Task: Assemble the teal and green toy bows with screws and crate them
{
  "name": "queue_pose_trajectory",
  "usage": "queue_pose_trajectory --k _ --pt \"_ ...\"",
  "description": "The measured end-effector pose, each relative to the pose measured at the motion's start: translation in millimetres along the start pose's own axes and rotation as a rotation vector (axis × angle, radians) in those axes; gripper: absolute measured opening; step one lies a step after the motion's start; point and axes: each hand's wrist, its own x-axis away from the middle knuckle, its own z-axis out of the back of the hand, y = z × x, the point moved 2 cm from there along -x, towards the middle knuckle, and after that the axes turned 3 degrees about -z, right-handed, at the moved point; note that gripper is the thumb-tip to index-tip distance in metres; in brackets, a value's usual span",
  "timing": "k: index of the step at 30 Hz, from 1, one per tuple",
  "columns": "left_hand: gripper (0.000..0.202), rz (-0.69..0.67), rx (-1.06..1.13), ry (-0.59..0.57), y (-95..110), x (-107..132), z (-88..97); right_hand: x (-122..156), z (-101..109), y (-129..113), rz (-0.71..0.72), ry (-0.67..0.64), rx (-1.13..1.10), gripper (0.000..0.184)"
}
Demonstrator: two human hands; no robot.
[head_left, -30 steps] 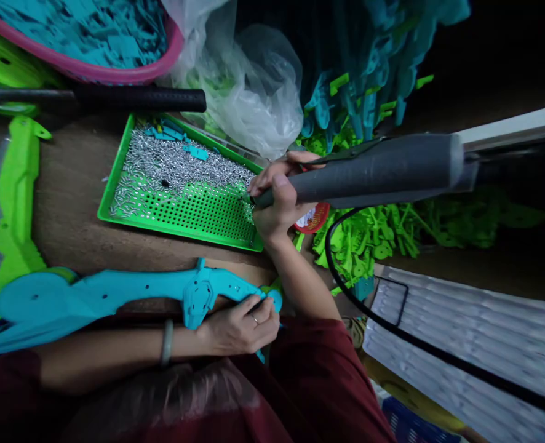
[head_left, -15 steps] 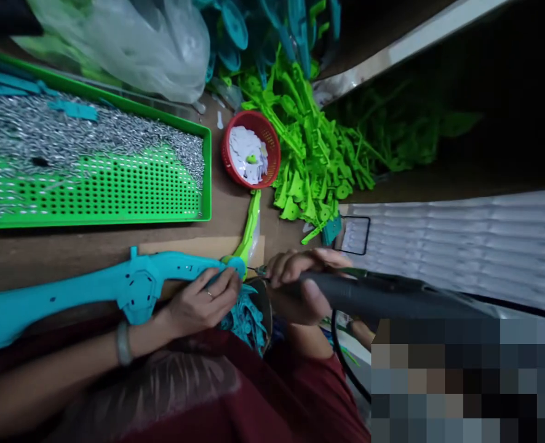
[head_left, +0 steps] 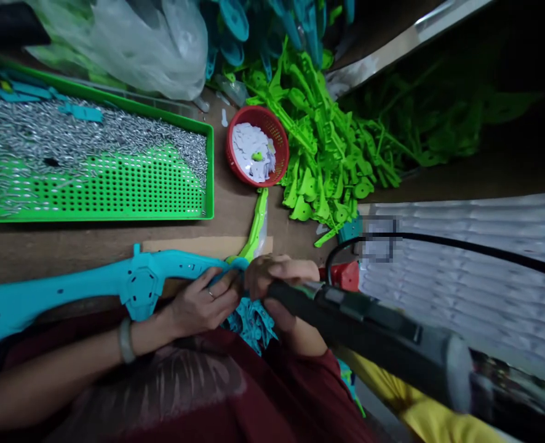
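A long turquoise plastic part reaches from the left edge to the middle. My left hand is closed on its right end, thumb and fingers pinching it. There the end meets a lime-green plastic piece that points away from me. My right hand is wrapped around the front of a dark powered screwdriver, whose body slants down to the right. Right-hand fingers are beside or against the turquoise end; the tool's tip is hidden behind them. Under my hands lie several small turquoise pieces.
A green perforated tray of metal screws is at left. Beyond my hands stands a red basket of white pieces, beside a heap of lime-green parts. A black cable crosses at right. Yellow cloth shows below the tool.
My right hand has moved left, up to the left hand, and the screwdriver's rear has swung downward. The metal bit, visible before, is now hidden. My left hand keeps its hold.
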Motion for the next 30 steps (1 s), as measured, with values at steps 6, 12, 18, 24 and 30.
queue_pose_trajectory --k 6,12,18,24,30 --pt "0.022 -0.001 -0.032 0.003 0.9 2.6 2.4 -16.4 -1.1 -7.2 0.150 -0.284 -0.112 0.031" --pt "0.019 0.008 -0.164 -0.024 2.6 5.8 -2.3 -85.8 -26.9 -15.1 0.141 -0.043 -0.157 0.030" --pt "0.021 -0.007 -0.204 0.062 1.9 8.2 -0.8 -166.4 -85.6 38.8 0.183 0.143 -0.094 0.025" --pt "0.022 -0.024 -0.198 -0.028 -1.0 8.4 5.6 -169.3 -90.7 61.3 0.137 0.228 0.169 0.042" --pt "0.023 -0.078 -0.198 -0.008 2.5 16.6 7.3 -167.8 -89.5 64.4 0.093 0.240 0.099 0.046"
